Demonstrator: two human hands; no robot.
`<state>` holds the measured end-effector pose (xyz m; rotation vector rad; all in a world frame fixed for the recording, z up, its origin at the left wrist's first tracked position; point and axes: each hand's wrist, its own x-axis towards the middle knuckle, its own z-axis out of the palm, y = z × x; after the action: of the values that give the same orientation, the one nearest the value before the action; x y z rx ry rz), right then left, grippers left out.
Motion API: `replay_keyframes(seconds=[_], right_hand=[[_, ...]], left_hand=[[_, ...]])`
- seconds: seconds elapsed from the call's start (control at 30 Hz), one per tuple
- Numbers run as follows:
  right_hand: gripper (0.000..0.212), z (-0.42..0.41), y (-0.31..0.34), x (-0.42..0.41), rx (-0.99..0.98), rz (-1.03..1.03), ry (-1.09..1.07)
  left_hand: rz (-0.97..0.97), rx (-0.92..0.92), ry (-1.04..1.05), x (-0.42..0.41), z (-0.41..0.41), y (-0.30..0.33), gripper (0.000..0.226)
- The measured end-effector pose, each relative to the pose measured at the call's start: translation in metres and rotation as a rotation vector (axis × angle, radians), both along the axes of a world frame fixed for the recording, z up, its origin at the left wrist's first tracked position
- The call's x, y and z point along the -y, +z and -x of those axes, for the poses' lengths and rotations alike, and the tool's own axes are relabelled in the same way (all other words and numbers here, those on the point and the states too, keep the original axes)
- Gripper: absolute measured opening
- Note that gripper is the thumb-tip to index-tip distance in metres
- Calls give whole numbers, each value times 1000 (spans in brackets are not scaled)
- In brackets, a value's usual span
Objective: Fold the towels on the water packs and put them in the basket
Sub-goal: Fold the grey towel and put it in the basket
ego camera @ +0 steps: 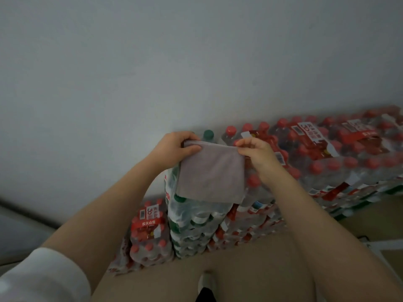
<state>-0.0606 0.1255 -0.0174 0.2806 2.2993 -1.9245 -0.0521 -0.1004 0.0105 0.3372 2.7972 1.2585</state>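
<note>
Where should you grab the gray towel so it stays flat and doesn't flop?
Hold the towel by its two top corners, one hand from each side. That is how it hangs now: the left hand pinches the top left corner and the right hand the top right, so the top edge stays straight and the rest drops flat in front of the water packs.

White sleeve (pixel 43 277) pushed up on the left arm; right forearm bare; pale shoe (pixel 207 280) below

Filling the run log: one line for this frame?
left hand: grips folded grey cloth towel | right hand: pinches towel | above shrink-wrapped water packs
</note>
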Motion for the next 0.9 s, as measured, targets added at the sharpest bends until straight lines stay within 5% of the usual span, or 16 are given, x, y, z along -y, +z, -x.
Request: replay_keyframes(seconds=[0.23, 0.3, 0.43, 0.57, 0.9], right_hand=[[15, 56, -26, 6, -123, -430, -36], [27, 62, -31, 8, -153, -544, 35], [63, 57, -32, 20, -235, -555, 313], [55, 38, -52, 30, -213, -579, 580], [66, 13, -51, 23, 133, -398, 273]], left_hand=[[246, -135, 216, -19, 49, -30, 35], [312, -218, 280, -28, 47, -35, 34], [390, -242, -86, -55, 21, -46, 58], [588, -78, -177, -55, 2, -73, 83], [645, 46, -145, -33, -5, -67, 133]])
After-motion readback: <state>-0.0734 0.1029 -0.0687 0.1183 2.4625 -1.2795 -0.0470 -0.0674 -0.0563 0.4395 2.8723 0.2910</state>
